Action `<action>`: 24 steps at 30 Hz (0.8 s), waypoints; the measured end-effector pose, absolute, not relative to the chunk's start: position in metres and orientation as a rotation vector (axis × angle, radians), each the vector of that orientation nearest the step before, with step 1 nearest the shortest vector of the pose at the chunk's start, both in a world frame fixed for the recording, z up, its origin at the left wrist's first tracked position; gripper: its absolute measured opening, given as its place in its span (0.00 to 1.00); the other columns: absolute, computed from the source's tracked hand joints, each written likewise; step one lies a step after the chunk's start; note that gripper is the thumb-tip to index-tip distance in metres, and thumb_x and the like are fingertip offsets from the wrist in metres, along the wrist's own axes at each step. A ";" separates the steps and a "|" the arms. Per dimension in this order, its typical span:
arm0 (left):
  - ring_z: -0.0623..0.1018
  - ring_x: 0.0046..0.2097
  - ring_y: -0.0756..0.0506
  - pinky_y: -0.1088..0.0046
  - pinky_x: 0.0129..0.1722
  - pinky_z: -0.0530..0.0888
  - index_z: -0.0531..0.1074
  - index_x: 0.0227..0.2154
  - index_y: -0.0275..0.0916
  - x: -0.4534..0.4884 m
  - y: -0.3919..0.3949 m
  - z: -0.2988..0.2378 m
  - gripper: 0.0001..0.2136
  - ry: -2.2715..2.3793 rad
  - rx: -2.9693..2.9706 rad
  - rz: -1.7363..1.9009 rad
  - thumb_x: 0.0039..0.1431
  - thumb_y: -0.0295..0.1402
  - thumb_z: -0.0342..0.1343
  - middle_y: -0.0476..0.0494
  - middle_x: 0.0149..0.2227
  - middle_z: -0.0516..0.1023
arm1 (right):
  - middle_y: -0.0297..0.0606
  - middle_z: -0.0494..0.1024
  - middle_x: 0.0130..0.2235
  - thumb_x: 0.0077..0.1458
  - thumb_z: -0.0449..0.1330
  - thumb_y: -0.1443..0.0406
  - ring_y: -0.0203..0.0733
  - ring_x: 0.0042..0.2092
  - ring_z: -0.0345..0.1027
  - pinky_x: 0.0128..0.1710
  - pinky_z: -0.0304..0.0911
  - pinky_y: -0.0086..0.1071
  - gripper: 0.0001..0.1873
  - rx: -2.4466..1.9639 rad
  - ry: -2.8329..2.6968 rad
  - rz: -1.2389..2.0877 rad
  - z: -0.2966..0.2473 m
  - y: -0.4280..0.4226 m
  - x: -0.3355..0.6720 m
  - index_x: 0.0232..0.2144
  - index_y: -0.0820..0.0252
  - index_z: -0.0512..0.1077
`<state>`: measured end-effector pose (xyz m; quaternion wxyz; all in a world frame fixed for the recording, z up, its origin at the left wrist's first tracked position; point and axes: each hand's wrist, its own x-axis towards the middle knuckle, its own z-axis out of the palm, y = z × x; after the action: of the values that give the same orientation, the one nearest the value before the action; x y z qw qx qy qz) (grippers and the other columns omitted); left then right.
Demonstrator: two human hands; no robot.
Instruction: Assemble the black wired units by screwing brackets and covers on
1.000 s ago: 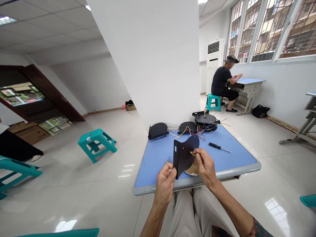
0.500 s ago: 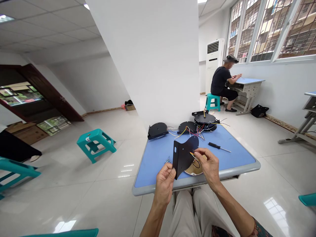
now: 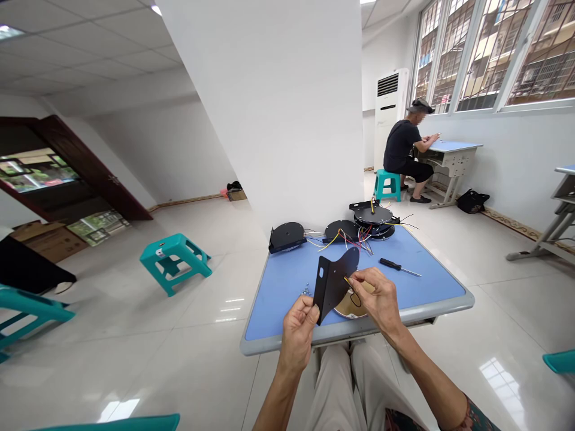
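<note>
My left hand (image 3: 300,328) is closed on the lower left edge of a black metal plate (image 3: 335,284), which has a bent flange with a slot and a rounded far end. The plate stands tilted above the desk. At its face, my right hand (image 3: 376,296) pinches thin wires (image 3: 349,282) close to a small hole. Below and partly behind the plate lies a round tan piece with a pale rim (image 3: 345,311). A dark wire loop hangs over it. Beside my left hand is a small heap of screws (image 3: 306,290).
Round black plate assemblies with loose wires (image 3: 287,234) line the back of the blue desk (image 3: 278,299), some stacked at right (image 3: 372,216). A screwdriver (image 3: 399,267) lies at right. A green stool (image 3: 173,257) stands left; another person (image 3: 406,143) sits at a far desk.
The black plate has turned slightly and its far end has shifted a little left. My right hand has moved slightly left with the wires, of which less shows now.
</note>
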<state>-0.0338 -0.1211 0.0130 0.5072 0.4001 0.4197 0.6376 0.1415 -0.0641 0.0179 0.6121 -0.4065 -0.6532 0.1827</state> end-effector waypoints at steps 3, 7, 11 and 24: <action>0.53 0.25 0.54 0.78 0.26 0.56 0.69 0.26 0.38 -0.035 -0.120 0.012 0.26 1.019 1.003 1.538 0.40 0.53 0.73 0.57 0.22 0.56 | 0.37 0.80 0.29 0.55 0.63 0.61 0.43 0.34 0.69 0.39 0.63 0.37 0.09 -0.988 -1.489 0.550 0.020 -0.063 0.144 0.25 0.56 0.78; 0.55 0.26 0.53 0.77 0.26 0.57 0.69 0.26 0.38 -0.037 -0.119 0.008 0.25 1.028 1.052 1.527 0.42 0.54 0.71 0.56 0.22 0.57 | 0.36 0.77 0.26 0.51 0.65 0.56 0.40 0.31 0.67 0.33 0.60 0.34 0.12 -1.053 -1.402 0.865 0.023 -0.060 0.148 0.24 0.58 0.78; 0.57 0.26 0.53 0.76 0.28 0.58 0.71 0.26 0.37 -0.041 -0.118 0.001 0.24 1.037 1.140 1.516 0.46 0.55 0.68 0.55 0.22 0.60 | 0.33 0.72 0.22 0.44 0.68 0.54 0.35 0.25 0.60 0.26 0.54 0.30 0.15 -1.035 -1.314 1.181 0.028 -0.056 0.152 0.23 0.61 0.78; 0.59 0.27 0.51 0.73 0.30 0.58 0.72 0.27 0.37 -0.058 -0.113 -0.007 0.22 1.079 1.382 1.423 0.55 0.54 0.62 0.52 0.23 0.62 | 0.33 0.74 0.22 0.38 0.70 0.59 0.32 0.24 0.61 0.26 0.53 0.28 0.12 -0.999 -1.233 1.429 0.030 -0.049 0.158 0.18 0.62 0.77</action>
<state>-0.0585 -0.1128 -0.0075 0.4276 0.5533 0.4319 0.5697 0.1581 -0.0489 0.0299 0.4822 -0.4100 -0.5058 0.5862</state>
